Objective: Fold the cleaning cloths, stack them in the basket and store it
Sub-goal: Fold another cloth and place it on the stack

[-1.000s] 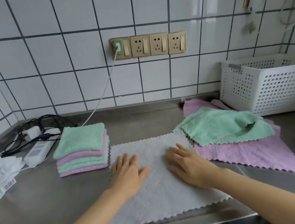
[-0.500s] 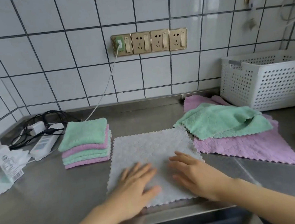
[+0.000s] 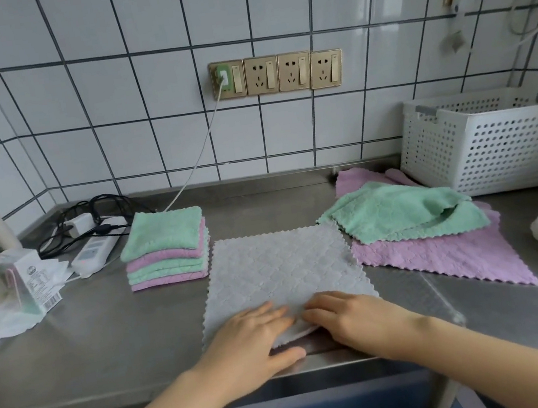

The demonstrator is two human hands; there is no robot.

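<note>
- Grey cloth lies spread flat at the desk front edge.
- Left hand and right hand rest on its near edge, fingers fairly straight, thumbs seemingly under the hem.
- Basket stands at the back right.

Two hands, left and right, rest on the near edge of a grey cloth spread on a steel counter. Folded cloths are stacked just left; a white basket stands back right.
</note>
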